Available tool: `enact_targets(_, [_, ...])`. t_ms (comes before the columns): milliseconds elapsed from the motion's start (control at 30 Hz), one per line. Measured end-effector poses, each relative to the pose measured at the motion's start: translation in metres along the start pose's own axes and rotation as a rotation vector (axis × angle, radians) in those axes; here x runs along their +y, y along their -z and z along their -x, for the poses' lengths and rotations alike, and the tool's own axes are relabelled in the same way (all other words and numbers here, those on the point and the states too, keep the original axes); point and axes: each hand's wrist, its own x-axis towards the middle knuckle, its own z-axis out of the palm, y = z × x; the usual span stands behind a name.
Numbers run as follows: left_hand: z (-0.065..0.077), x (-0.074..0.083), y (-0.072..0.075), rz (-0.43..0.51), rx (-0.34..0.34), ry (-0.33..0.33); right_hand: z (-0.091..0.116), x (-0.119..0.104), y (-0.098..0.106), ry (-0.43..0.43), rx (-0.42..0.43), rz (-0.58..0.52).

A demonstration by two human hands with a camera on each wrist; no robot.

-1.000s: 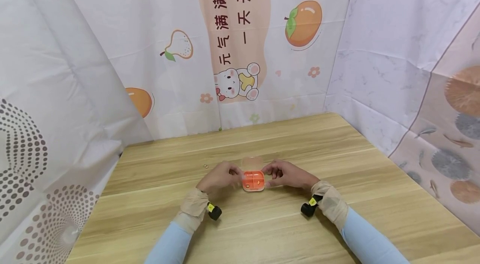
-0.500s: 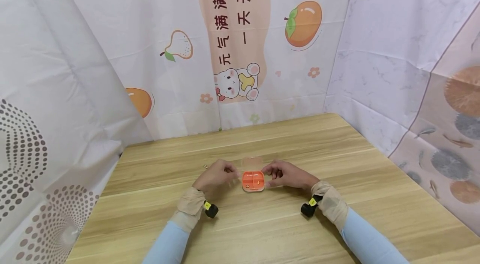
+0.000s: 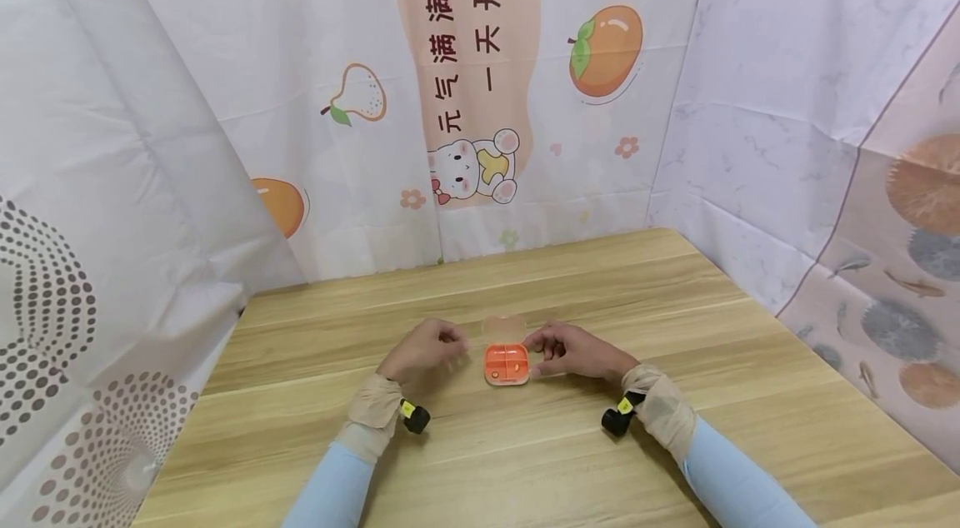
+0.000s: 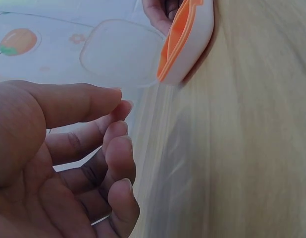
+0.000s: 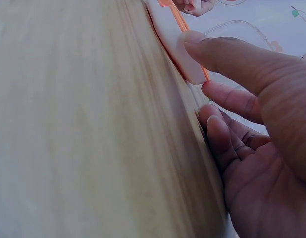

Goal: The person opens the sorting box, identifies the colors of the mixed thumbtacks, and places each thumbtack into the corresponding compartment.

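A small pill box [image 3: 507, 374] with an orange inside split into compartments and a pale outer shell sits on the table, its clear lid [image 3: 505, 329] swung back. One tiny round item [image 3: 495, 375] lies in the near left compartment, and a small pale item [image 3: 517, 367] shows on the right. My right hand [image 3: 573, 350] holds the box's right end, thumb on the near rim and index finger at the far corner. To the left of the box, my left hand [image 3: 426, 349] hovers apart from it, fingers loosely bent and thumb close to the index finger, nothing visible between them.
The wood-grain table [image 3: 510, 461] runs back to a printed cloth [image 3: 360, 153]. Another cloth [image 3: 780, 112] hangs along the right side and a dotted one [image 3: 112, 295] along the left. Each wrist carries a small black camera [image 3: 415, 418].
My left hand has drawn away from the box to the left, and now covers the spot where tiny pieces lay on the table. The right hand and the box have stayed put.
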Motion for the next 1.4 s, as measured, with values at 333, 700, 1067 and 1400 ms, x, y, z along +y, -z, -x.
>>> enact_targets(333, [0.003,-0.008,0.017,-0.02,0.044,0.038,0.0,0.0,0.001,0.009,-0.001,0.003])
enact_targets(700, [0.015,-0.026,0.048,0.035,0.121,0.099,-0.001,0.0,0.001,0.002,-0.001,-0.006])
enact_targets(1067, [0.016,-0.037,0.06,0.082,0.154,0.115,-0.001,-0.001,-0.001,-0.025,0.013,-0.024])
enact_targets(1400, [0.015,-0.049,0.065,0.079,0.208,0.176,0.005,-0.029,0.003,-0.02,0.006,-0.053])
